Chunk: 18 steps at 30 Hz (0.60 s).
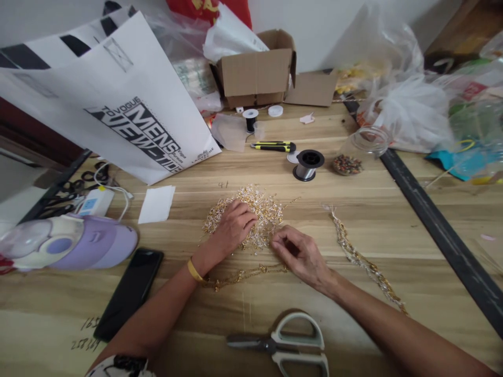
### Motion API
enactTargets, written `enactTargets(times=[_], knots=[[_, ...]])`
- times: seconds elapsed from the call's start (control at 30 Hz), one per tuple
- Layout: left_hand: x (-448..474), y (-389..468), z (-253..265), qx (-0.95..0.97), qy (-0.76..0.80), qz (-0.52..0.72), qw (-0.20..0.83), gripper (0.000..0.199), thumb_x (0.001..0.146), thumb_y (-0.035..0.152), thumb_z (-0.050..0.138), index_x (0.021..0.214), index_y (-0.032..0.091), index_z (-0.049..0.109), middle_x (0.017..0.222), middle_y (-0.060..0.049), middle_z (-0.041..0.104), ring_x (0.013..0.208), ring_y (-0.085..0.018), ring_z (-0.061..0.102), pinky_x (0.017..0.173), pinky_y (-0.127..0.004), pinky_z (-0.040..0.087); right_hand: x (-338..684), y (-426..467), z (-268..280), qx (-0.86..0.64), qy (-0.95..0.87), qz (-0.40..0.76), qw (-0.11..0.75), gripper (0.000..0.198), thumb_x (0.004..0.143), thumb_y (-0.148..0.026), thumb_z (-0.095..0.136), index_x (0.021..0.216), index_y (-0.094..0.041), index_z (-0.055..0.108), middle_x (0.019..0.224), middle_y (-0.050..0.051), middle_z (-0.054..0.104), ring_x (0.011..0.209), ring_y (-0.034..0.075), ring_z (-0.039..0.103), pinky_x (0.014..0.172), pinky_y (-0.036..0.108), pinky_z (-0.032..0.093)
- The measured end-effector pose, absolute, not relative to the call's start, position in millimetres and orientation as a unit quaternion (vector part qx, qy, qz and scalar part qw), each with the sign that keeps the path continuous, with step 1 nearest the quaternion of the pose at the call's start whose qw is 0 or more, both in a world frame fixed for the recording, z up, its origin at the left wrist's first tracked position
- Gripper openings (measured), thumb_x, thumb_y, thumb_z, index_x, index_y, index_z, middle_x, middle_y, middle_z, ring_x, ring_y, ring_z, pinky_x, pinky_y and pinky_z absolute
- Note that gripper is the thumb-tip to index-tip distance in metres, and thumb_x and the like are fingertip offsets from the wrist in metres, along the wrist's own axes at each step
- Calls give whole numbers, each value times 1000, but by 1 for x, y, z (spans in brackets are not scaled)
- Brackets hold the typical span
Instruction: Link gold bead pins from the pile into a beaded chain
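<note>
A loose pile of small clear and gold beads (261,201) lies on the wooden table. My left hand (234,225) rests on the pile's left side, fingers curled together; whatever is between the fingertips is too small to make out. At the pile's right lower edge, my right hand (298,255) pinches thumb against forefinger, its contents also unclear. A gold bead chain (239,275) stretches on the table between my left wrist and my right hand. To the right lies a bundle of beaded strands (361,262), tied at its upper end.
Scissors (275,343) lie open-bladed near the front. Behind the pile are a wire spool (308,166), a yellow box cutter (274,146) and a jar of dark beads (353,157). A phone (129,293), purple bottle (94,242) and paper bag (118,99) stand or lie left. A cardboard box (255,73) sits behind.
</note>
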State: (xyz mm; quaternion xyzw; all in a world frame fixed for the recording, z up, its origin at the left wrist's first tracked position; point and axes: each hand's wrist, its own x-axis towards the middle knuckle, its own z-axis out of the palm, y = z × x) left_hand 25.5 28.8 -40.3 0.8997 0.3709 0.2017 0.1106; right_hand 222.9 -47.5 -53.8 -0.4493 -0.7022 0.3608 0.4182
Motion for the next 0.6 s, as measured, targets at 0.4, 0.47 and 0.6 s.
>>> enactTargets(times=[0.4,0.47,0.6], knots=[[29,28,-44,905,363,194,103,21,92,19,48,79,15,63,81,-5,59,86,-20,48,83,-36,42,222,-47,-53,-442,-703,362,424,12,90,-20,51,80,-18,55,69,-1,51,60,10,45,55,23,38],[29,28,-44,903,364,202,105,20,92,18,48,79,15,63,81,-5,59,85,-20,48,84,-37,42,223,-47,-53,-441,-703,362,424,11,90,-20,51,80,-17,56,70,-1,51,60,10,46,55,23,38],[29,29,-43,886,374,239,131,16,91,18,51,79,16,61,80,-4,60,84,-19,50,83,-36,42,223,-48,-53,-445,-700,368,420,10,90,-19,51,80,-17,55,70,0,51,60,10,46,55,23,37]])
